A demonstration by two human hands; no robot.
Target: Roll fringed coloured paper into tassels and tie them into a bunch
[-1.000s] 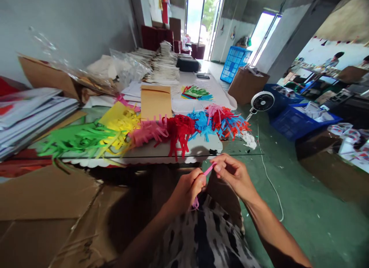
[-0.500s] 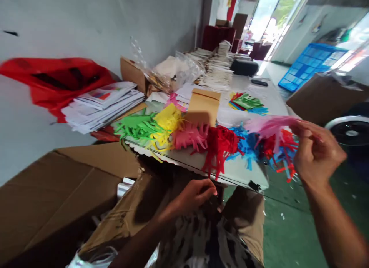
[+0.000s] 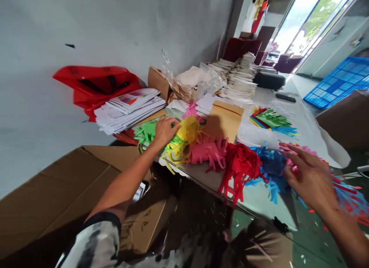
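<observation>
Strips of yellow fringe [image 3: 187, 136] point nearward in closed left hand [image 3: 165, 130]; right hand [image 3: 309, 179] spreads over pink fringe [image 3: 291, 169].

Left hand [image 3: 164, 130] on fringed paper [image 3: 187, 132], envelope [image 3: 224, 121] just right of it, paper stack [image 3: 129, 108] behind-left, cardboard box [image 3: 57, 191] below

Daylight floods in from the doorway [image 3: 300, 14] far beyond the right hand [image 3: 309, 179], blown out white. That hand is motion-blurred; deep shadow sits below the left hand [image 3: 164, 130], and edges bend.
</observation>
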